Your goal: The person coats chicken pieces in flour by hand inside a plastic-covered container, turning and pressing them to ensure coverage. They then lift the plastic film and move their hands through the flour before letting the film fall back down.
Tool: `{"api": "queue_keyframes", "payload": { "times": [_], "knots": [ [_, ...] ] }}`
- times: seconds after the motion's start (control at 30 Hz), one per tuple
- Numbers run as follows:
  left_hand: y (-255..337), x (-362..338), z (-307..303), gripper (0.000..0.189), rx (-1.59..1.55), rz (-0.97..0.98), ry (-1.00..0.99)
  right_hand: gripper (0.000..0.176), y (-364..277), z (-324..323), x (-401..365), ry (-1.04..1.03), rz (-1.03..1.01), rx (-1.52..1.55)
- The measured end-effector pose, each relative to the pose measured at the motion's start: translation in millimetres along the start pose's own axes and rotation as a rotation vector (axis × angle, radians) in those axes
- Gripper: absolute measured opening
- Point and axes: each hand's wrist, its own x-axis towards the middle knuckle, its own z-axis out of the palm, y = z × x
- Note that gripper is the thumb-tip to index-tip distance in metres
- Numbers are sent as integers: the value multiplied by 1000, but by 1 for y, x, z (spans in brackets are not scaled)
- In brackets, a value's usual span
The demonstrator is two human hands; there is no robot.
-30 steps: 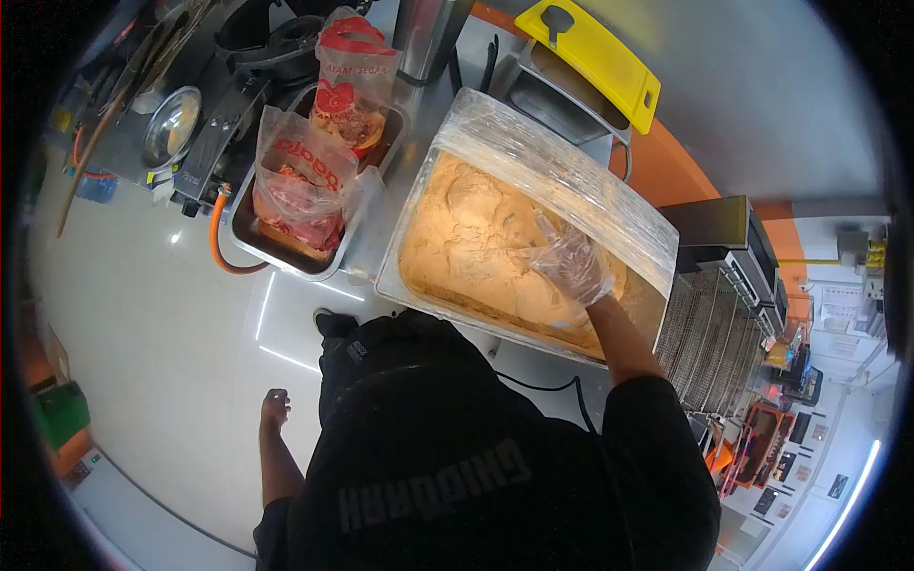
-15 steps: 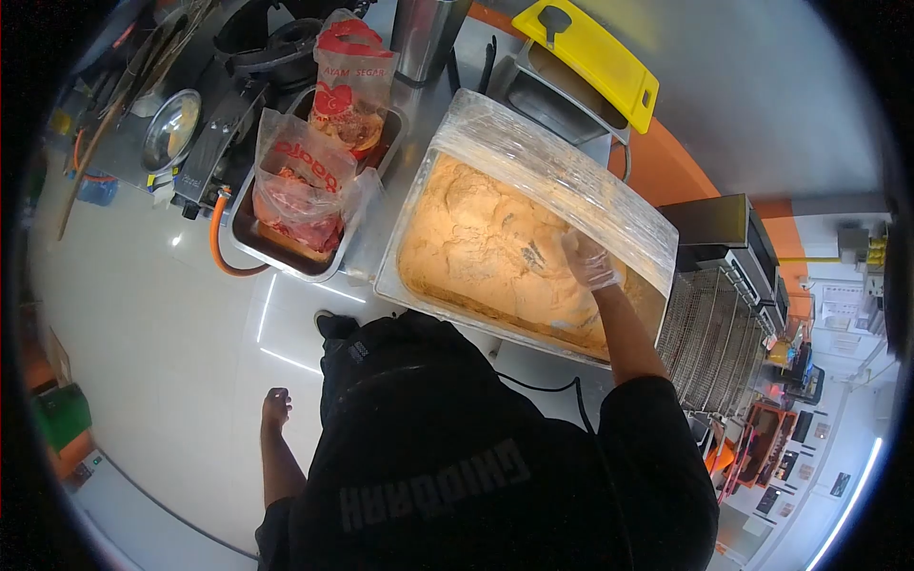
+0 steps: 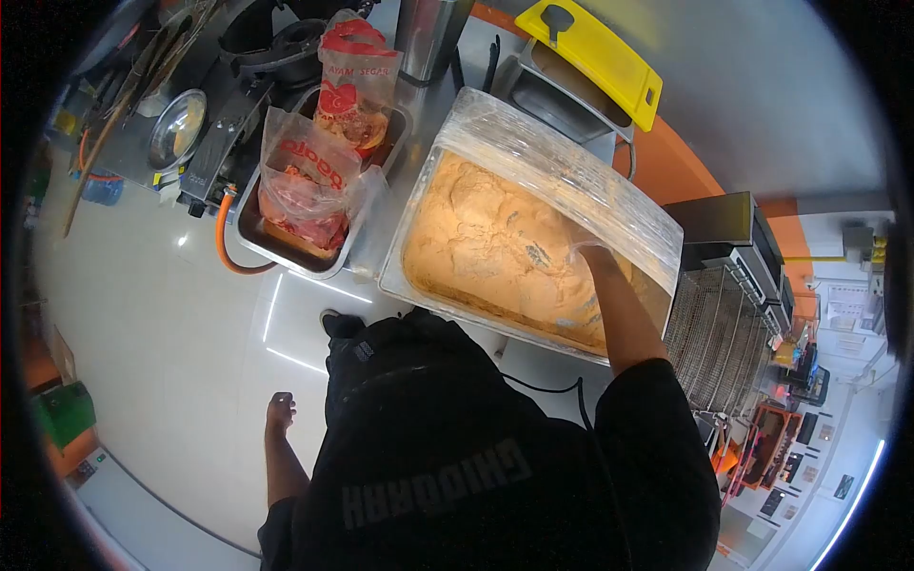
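Observation:
A large metal tray (image 3: 392,276) holds orange-tan flour-like powder (image 3: 476,228). Plastic wrap (image 3: 571,176) is bunched over the tray's far side. My right hand (image 3: 583,246), in a clear plastic glove, is sunk in the powder beside the edge of the wrap; its fingers are hidden. Greyish patches (image 3: 536,255) show on the powder near it. My left hand (image 3: 281,410) hangs low over the floor at my side, bare, fingers curled and nothing visible in them. It touches nothing.
Left of the powder, a steel pan (image 3: 249,233) holds plastic bags of raw meat (image 3: 305,205). A gas stove (image 3: 224,143) with an orange hose (image 3: 224,243) stands farther left. Behind are a yellow board (image 3: 595,57) and a metal container (image 3: 557,105); wire baskets (image 3: 719,333) are at right.
My right hand has gone deeper into the powder, so the glove that showed earlier is now mostly covered. My left hand stays hanging at my side.

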Motion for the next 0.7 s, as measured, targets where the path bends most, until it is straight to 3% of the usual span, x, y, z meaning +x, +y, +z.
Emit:
{"api": "queue_keyframes", "payload": {
  "times": [0.17,0.47,0.63,0.67,0.7],
  "knots": [
    [-7,5,1,30,-13,1,-5,37,11,-24,-24,3,1,-67],
    [4,-3,-1,29,6,6,16,40,-28,-55,-10,-2,23,-170],
    [20,-15,3,28,1,53,48,50,-42,-83,-33,-294,250,572],
    [25,-16,3,27,-20,67,76,50,-48,-97,-37,-293,253,573],
    [29,-14,1,27,-17,69,75,49,-62,-125,-36,-351,474,1026]
  ]
}}
